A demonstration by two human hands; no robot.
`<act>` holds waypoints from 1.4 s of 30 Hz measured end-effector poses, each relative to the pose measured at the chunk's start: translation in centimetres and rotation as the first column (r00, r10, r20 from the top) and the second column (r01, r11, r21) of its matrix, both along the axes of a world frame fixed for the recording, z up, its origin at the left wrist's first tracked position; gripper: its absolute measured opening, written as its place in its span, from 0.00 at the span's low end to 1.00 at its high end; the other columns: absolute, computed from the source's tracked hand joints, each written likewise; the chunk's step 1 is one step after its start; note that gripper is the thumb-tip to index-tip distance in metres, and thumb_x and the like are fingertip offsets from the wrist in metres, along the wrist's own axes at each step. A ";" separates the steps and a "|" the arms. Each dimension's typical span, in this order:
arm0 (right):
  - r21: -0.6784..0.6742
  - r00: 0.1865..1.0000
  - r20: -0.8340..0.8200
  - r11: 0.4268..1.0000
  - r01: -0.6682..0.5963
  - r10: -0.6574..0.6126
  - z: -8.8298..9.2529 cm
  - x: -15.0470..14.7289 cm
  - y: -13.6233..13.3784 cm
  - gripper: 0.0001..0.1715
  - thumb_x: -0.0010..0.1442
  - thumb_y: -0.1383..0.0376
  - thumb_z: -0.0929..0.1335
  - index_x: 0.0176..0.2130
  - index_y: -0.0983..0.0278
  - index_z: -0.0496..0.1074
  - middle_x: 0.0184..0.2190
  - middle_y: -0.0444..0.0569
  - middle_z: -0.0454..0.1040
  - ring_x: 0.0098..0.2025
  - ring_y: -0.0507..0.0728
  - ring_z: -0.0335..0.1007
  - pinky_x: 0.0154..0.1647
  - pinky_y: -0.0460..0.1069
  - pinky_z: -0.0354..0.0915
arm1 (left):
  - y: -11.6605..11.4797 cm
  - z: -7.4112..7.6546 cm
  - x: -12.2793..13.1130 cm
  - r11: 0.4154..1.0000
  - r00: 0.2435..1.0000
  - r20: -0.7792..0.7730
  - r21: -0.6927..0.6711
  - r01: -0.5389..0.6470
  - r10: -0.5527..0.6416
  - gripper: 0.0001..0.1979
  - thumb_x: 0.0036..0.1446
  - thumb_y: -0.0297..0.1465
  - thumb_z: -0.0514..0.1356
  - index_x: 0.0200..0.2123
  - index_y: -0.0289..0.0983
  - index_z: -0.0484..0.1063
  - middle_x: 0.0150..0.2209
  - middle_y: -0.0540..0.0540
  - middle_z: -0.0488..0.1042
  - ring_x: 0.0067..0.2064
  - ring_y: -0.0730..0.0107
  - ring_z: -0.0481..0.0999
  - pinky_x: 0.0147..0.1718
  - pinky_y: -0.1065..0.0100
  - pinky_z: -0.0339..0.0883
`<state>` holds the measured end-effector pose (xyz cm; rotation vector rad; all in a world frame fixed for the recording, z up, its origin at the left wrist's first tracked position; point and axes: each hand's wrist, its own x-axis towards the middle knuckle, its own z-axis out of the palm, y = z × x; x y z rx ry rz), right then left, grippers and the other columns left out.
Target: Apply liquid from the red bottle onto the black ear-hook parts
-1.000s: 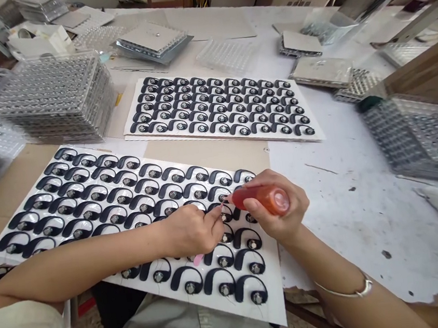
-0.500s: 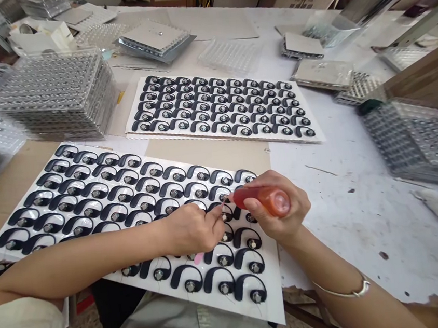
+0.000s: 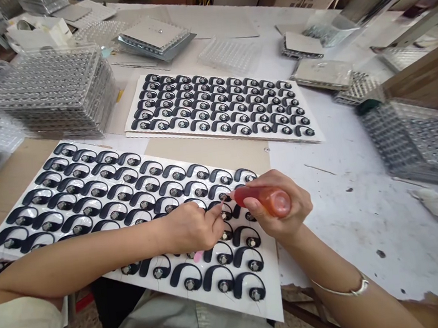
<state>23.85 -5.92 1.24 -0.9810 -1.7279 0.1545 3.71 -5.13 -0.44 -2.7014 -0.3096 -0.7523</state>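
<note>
A white sheet (image 3: 274,294) in front of me carries rows of black ear-hook parts (image 3: 89,190), each with a small round metal piece. My right hand (image 3: 282,207) is closed round a small orange bottle (image 3: 264,201), its tip pointing left and down at a part near the sheet's right side. My left hand (image 3: 194,229) rests on the sheet with its fingers pinched next to the bottle's tip. A pink object (image 3: 198,256) sticks out below that hand. The hands hide what lies under them.
A second white sheet (image 3: 218,106) full of the same black parts lies farther back. Stacks of clear blister trays (image 3: 55,92) stand at the left and more trays (image 3: 416,143) at the right. The bare white tabletop (image 3: 365,211) is stained. A bracelet (image 3: 345,290) circles my right wrist.
Hardly anything has moved: both hands stay at the same spot on the near sheet, and the view has shifted slightly.
</note>
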 end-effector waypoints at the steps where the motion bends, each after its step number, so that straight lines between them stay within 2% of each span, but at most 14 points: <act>1: -0.003 1.000 0.001 1.000 0.005 -0.005 0.0 0.0 0.0 0.11 0.51 0.62 0.73 0.36 0.62 0.72 0.24 0.46 0.71 0.24 0.53 0.67 0.22 0.49 0.65 | 0.0 0.0 0.0 1.000 1.000 -0.001 -0.001 0.003 -0.003 0.03 0.56 0.23 0.58 0.30 0.29 0.70 0.40 0.33 0.78 0.18 0.72 0.69 0.11 0.69 0.62; 21: -0.012 1.000 -0.011 1.000 0.002 -0.002 0.3 0.4 -0.1 0.11 0.50 0.66 0.73 0.36 0.61 0.71 0.24 0.45 0.75 0.23 0.53 0.68 0.21 0.49 0.65 | 0.1 0.3 -0.2 1.000 1.000 -0.019 -0.011 0.019 -0.019 0.02 0.56 0.21 0.58 0.31 0.28 0.71 0.40 0.32 0.78 0.19 0.72 0.71 0.13 0.70 0.65; 34: 0.008 1.000 -0.028 1.000 0.014 -0.014 -0.1 0.5 -0.1 0.09 0.51 0.65 0.72 0.35 0.61 0.70 0.23 0.44 0.75 0.22 0.53 0.68 0.20 0.49 0.64 | 0.1 0.4 -0.3 1.000 1.000 -0.017 0.000 0.011 -0.011 0.04 0.57 0.21 0.57 0.32 0.28 0.71 0.40 0.32 0.78 0.19 0.73 0.70 0.14 0.71 0.65; 36: 0.008 0.997 -0.069 1.000 0.020 -0.020 0.1 0.7 -0.1 0.09 0.51 0.64 0.72 0.34 0.61 0.72 0.23 0.44 0.74 0.22 0.53 0.68 0.19 0.49 0.64 | 0.1 0.4 -0.3 1.000 1.000 -0.006 -0.008 0.013 -0.013 0.03 0.56 0.21 0.57 0.32 0.28 0.72 0.40 0.33 0.79 0.19 0.73 0.70 0.13 0.70 0.65; 39: -0.009 0.974 -0.216 0.997 0.074 -0.075 0.7 1.4 -0.3 0.08 0.53 0.59 0.72 0.32 0.60 0.74 0.22 0.45 0.73 0.21 0.53 0.67 0.18 0.49 0.62 | 0.2 0.4 -0.4 1.000 1.000 0.004 -0.021 0.017 -0.017 0.04 0.56 0.20 0.57 0.32 0.28 0.72 0.40 0.34 0.79 0.19 0.73 0.71 0.14 0.70 0.67; 42: -0.099 0.926 -0.353 0.989 0.108 -0.136 1.0 2.3 -0.9 0.12 0.54 0.54 0.70 0.31 0.60 0.75 0.23 0.46 0.73 0.21 0.54 0.67 0.17 0.51 0.62 | 0.4 0.4 -0.5 0.999 0.999 -0.002 -0.042 0.032 -0.032 0.05 0.56 0.18 0.56 0.32 0.29 0.72 0.39 0.36 0.79 0.19 0.74 0.72 0.14 0.71 0.67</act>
